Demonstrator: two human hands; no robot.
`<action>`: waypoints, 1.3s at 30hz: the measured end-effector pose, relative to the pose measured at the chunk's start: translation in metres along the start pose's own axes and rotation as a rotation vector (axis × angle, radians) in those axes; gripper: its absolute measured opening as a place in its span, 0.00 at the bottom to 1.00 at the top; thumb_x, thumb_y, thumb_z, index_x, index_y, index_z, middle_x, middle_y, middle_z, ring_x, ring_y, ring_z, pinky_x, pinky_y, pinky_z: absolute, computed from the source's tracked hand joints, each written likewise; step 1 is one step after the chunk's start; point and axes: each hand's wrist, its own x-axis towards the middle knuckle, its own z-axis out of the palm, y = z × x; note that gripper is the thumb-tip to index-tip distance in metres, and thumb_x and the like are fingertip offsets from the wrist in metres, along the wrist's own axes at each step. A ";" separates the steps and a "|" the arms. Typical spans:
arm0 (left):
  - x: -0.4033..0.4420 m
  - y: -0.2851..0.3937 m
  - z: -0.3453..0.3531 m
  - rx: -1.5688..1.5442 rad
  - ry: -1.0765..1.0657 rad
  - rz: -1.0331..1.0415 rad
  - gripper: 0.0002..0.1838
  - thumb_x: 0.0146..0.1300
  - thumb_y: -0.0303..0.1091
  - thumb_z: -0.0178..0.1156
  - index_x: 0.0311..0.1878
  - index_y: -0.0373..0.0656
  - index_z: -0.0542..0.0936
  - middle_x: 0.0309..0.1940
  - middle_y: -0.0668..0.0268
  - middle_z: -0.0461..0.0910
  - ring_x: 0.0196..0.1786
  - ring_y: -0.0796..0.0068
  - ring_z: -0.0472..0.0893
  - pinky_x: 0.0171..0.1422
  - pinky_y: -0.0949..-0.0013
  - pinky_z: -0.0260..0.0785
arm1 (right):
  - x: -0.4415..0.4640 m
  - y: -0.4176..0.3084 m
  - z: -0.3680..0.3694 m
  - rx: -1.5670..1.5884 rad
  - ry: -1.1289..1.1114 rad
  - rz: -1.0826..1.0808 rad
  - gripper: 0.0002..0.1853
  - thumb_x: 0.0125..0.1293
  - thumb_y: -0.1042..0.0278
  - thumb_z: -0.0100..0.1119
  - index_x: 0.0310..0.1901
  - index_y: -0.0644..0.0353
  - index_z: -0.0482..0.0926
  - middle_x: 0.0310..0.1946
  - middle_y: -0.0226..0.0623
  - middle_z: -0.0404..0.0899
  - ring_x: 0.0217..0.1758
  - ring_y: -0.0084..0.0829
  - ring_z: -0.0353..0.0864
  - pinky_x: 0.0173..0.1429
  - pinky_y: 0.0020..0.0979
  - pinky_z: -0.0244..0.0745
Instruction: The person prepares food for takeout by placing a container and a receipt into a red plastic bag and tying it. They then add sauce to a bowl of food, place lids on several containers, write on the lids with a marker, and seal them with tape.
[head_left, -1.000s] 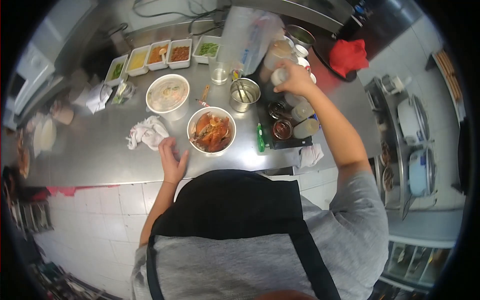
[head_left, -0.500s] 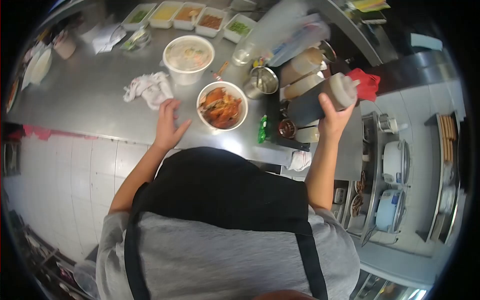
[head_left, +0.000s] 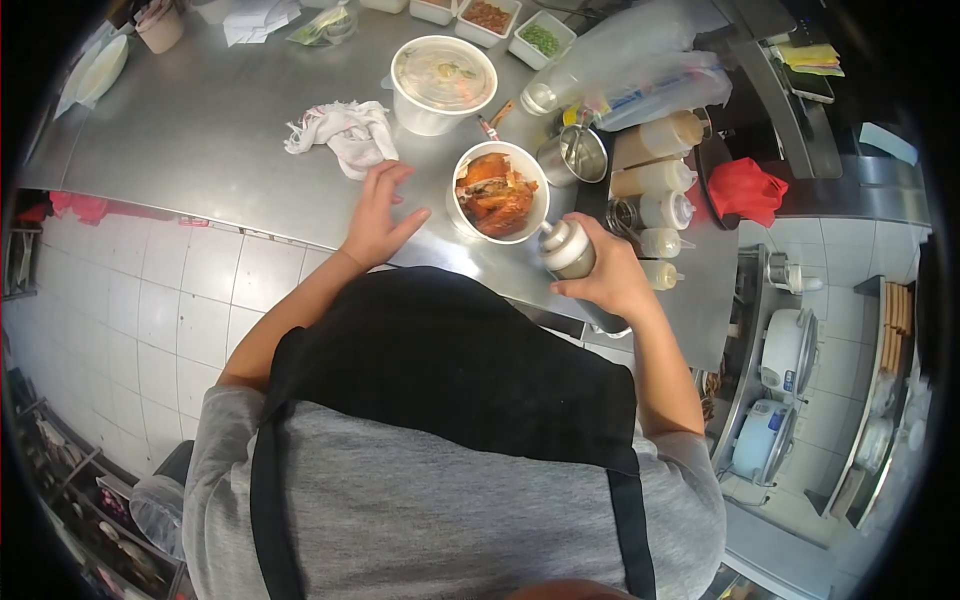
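My right hand (head_left: 612, 268) is wrapped round a squeeze bottle (head_left: 567, 250) with a pale cap. Its nozzle points at the near right rim of a white paper bowl (head_left: 457, 216); whether they touch I cannot tell. Browned, glossy pieces of cooked meat (head_left: 497, 196) lie in the bowl. No sauce stream shows at the nozzle. To the bowl's left, my left hand (head_left: 384, 212) rests over the steel counter with its fingers apart, holding nothing. Its fingertips are close to a crumpled white cloth (head_left: 352, 138).
Behind the bowl stands a lidded white tub (head_left: 443, 88). A metal pot (head_left: 573, 157) sits to the right, beside a row of squeeze bottles (head_left: 660, 180). Farther back are plastic bags (head_left: 640, 50) and a tray of chopped greens (head_left: 541, 40). A red bag (head_left: 745, 192) lies far right.
My right hand has brought the squeeze bottle left from above the bottle row to the bowl's edge and tipped its nozzle toward the bowl. The view has shifted; my left hand stays near the cloth.
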 end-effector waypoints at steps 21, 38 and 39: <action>0.000 -0.001 -0.002 -0.082 0.002 0.021 0.31 0.55 0.36 0.67 0.61 0.42 0.66 0.59 0.55 0.61 0.56 0.62 0.71 0.53 0.64 0.72 | 0.033 -0.033 -0.021 -0.522 -0.204 0.071 0.45 0.33 0.62 0.77 0.60 0.56 0.69 0.43 0.52 0.80 0.48 0.50 0.79 0.51 0.43 0.74; 0.002 0.000 0.000 -0.058 -0.004 0.012 0.31 0.54 0.33 0.66 0.61 0.40 0.66 0.58 0.54 0.63 0.58 0.60 0.70 0.53 0.64 0.71 | 0.018 0.014 -0.032 0.268 0.488 0.033 0.46 0.39 0.58 0.81 0.60 0.60 0.64 0.50 0.42 0.77 0.52 0.34 0.78 0.57 0.34 0.72; 0.002 0.000 0.000 -0.062 -0.009 0.008 0.32 0.54 0.33 0.66 0.61 0.40 0.66 0.58 0.54 0.63 0.58 0.60 0.70 0.52 0.64 0.71 | 0.015 0.018 -0.037 0.334 0.608 0.010 0.47 0.40 0.58 0.81 0.61 0.62 0.62 0.51 0.43 0.76 0.53 0.34 0.76 0.58 0.34 0.71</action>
